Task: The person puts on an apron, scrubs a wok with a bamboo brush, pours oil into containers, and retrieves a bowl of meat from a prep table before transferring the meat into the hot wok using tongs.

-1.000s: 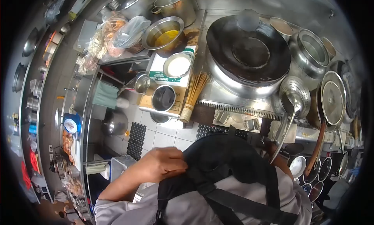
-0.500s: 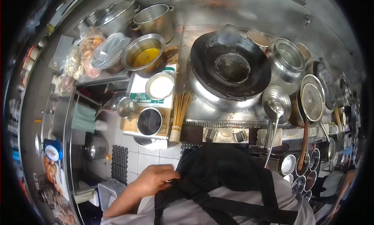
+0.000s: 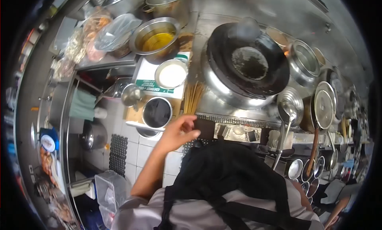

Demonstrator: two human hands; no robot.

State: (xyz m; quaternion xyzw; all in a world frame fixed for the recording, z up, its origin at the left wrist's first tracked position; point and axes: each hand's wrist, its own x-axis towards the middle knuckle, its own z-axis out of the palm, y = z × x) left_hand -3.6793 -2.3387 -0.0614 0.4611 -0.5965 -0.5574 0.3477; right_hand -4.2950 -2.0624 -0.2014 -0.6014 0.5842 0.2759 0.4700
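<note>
My left hand reaches over the lower end of a bamboo wok brush, with thumb and fingers curved but apart. The hand hides the brush's bound handle, and I see no firm grip on it. Just left of the hand is a steel pot of dark liquid on a cardboard box. A large black wok sits on the burner, its bottom wet and glossy. Only part of my right forearm shows beside the black apron; the right hand is out of view.
A bowl of white stuff and a bowl of yellow oil stand left of the wok. A perforated skimmer with a ladle and a wood-handled strainer stand at right. Another person's arm shows at lower right.
My left hand has moved up and forward from beside the apron to the brush handle, its fingers spreading. The view has shifted slightly, and my right forearm now shows.
</note>
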